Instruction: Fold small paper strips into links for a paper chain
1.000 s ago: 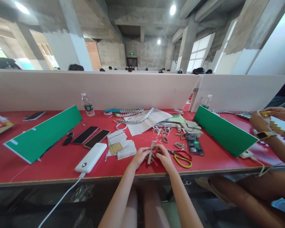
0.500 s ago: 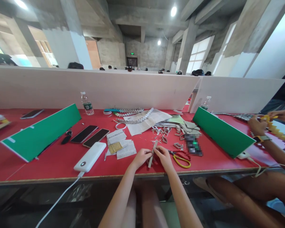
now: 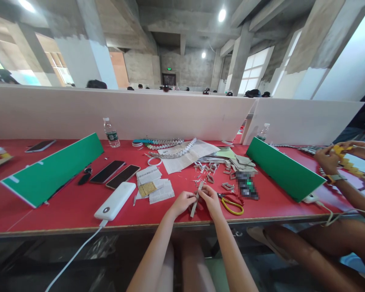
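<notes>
Together your left hand [image 3: 182,202] and right hand [image 3: 211,200] pinch a folded paper strip [image 3: 196,198], seemingly light and creasable; grip its ends.

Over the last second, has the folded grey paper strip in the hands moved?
Yes. The folded grey paper strip sits slightly nearer the table's front edge, judged against the yellow-handled scissors.

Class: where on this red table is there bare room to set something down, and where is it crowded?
Bare red table lies between the left green board and the power bank. Another patch lies between the scissors and the right green board. Paper scraps crowd the middle.
</notes>
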A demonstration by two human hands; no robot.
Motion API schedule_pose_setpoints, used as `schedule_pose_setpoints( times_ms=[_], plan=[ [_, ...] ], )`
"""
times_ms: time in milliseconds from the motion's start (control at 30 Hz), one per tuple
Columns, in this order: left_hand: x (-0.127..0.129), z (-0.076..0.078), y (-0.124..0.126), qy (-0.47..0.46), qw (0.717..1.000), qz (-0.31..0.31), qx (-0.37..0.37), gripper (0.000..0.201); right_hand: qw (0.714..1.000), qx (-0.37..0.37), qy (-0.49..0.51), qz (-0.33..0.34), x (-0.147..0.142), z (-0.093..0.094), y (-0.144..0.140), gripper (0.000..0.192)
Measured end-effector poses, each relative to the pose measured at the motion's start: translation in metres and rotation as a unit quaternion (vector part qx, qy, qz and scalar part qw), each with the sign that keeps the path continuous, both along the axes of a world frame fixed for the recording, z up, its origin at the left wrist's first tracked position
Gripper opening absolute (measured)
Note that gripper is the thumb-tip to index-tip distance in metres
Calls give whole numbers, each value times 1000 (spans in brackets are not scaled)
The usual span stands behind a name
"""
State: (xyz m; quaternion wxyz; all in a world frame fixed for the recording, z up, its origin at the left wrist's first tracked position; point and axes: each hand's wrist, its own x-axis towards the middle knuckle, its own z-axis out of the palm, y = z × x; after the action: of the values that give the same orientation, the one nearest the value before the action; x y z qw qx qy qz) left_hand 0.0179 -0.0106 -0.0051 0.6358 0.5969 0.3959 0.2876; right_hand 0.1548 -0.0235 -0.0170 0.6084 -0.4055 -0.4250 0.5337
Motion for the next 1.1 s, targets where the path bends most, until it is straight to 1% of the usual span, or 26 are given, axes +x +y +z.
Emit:
schedule_pose_setpoints(
  times_ms=[200,367,500,600,733,833,967,1000,1100],
  plan=[
    [-1,0,-1,8,1000,0,29,19,1000,10,-1,3,-1,1,-1,15],
    [-1,0,-1,13,1000,-2,24,20,999,28,-26,-18,-1,1,0,12],
    [-1,1,-1,9,999,2,41,21,1000,15,-24,-1,-1,0,0,16],
    [-1,2,-2,12,999,10,51,19,999,27,-47,-7,0,-1,0,15],
    [0,2,-2,8,999,2,41,18,998,23,-58,-8,1,0,-1,16],
    [0,1,-2,-1,1000,3,29,22,999,14,-44,8,1,4,-2,23],
    [-1,-4,0,-4,1000,12,18,29,1000,-8,-9,14,1,8,-5,39],
    [-1,-5,0,-6,1000,10,21,30,1000,-11,-8,11,1,8,-5,39],
    [-2,-5,0,-13,999,-3,30,33,1000,-1,-22,9,1,8,-5,29]
  ],
)
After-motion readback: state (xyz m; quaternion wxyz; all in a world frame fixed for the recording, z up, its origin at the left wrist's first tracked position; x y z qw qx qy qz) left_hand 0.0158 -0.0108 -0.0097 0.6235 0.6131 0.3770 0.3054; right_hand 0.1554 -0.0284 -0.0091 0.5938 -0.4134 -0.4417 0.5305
